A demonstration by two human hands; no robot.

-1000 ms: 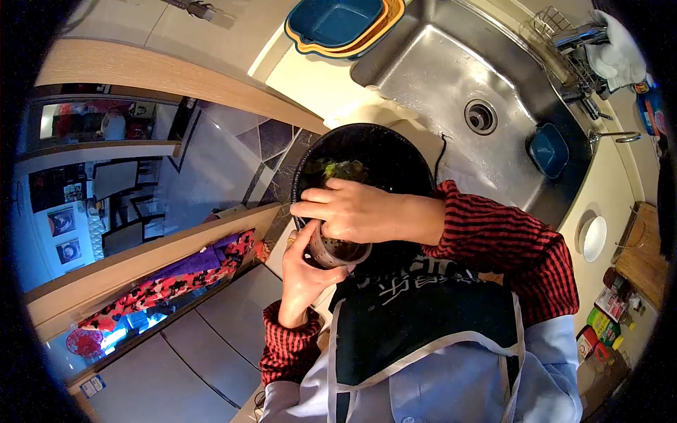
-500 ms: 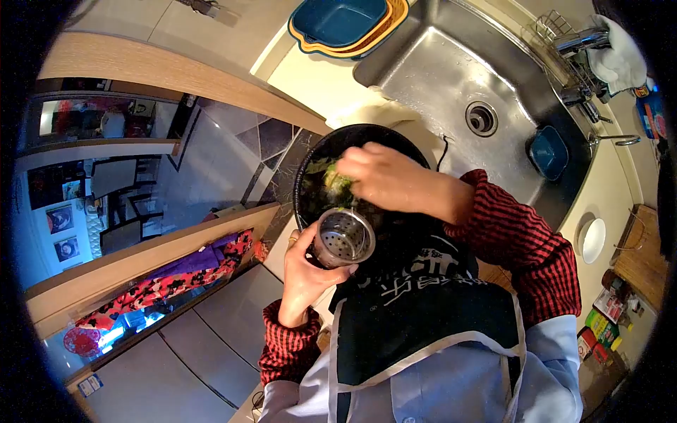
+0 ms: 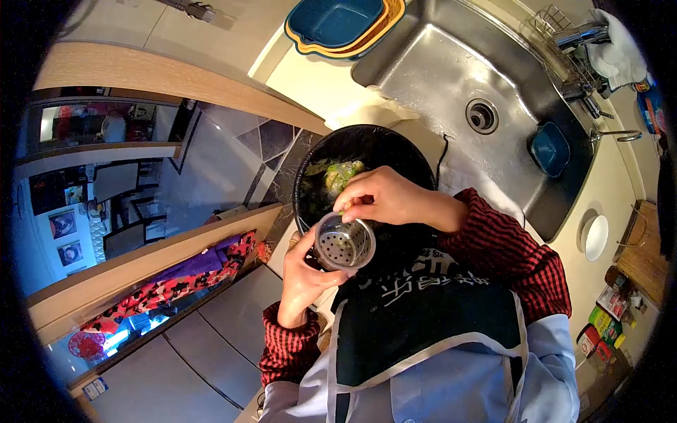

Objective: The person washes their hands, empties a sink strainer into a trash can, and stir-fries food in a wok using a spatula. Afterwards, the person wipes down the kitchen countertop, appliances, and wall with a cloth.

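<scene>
Now: right hand [image 3: 384, 199], moved from greens [image 3: 341, 175] to strainer cup's [image 3: 344, 243] far rim, fingertips pinched, contents unclear; left hand [image 3: 303, 282], fingers wrapped round cup.

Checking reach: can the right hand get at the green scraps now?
Likely yes: the right hand is close to the scraps, the bin is open on top, and the strainer isn't over them.

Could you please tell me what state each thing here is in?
Perforated metal cup: open, bits inside, held in left hand
Right hand: fingers pinched, over the cup's rim
Black bin: open, holding food scraps
Sink: wet
Drain: uncovered
Baskets: nested
</scene>
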